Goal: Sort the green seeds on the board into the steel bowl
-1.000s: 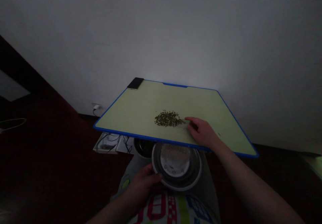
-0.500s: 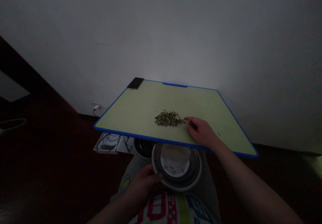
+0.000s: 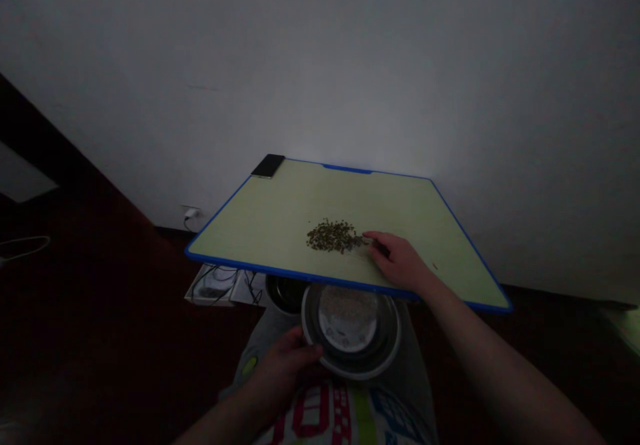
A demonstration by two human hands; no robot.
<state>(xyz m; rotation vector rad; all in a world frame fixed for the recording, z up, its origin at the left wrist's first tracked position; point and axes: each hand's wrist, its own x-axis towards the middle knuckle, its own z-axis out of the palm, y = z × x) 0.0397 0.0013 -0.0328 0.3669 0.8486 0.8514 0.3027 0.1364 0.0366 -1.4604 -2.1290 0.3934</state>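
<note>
Through the head camera, a pale green board point(image 3: 250, 226) with a blue edge fills the middle of the view. A small pile of dark seeds point(image 3: 333, 236) lies near the middle of the board, a little toward the near edge. The right hand point(image 3: 400, 261) rests on the board near the near edge, its fingertips point(image 3: 369, 235) just beside the pile. It may pinch something thin, but the dim light hides that. The left hand point(image 3: 285, 371) is apart from it, below the board, clamped on the rim of a steel bowl point(image 3: 350, 373) that holds pale grains point(image 3: 347, 311). The bowl sits just under the near edge, over grey trousers point(image 3: 267, 345). A black phone point(image 3: 268, 165) lies on the far left corner. A second bowl point(image 3: 285, 295) and a white box with cables point(image 3: 215, 285) sit beyond.

A knock to the board could scatter the seeds, and a slip of the left hand could tip the grains. In this gloom, stray specks would be easy to miss. The red print on the shirt point(image 3: 320, 415) is too cut off to read, and no brand shows.
</note>
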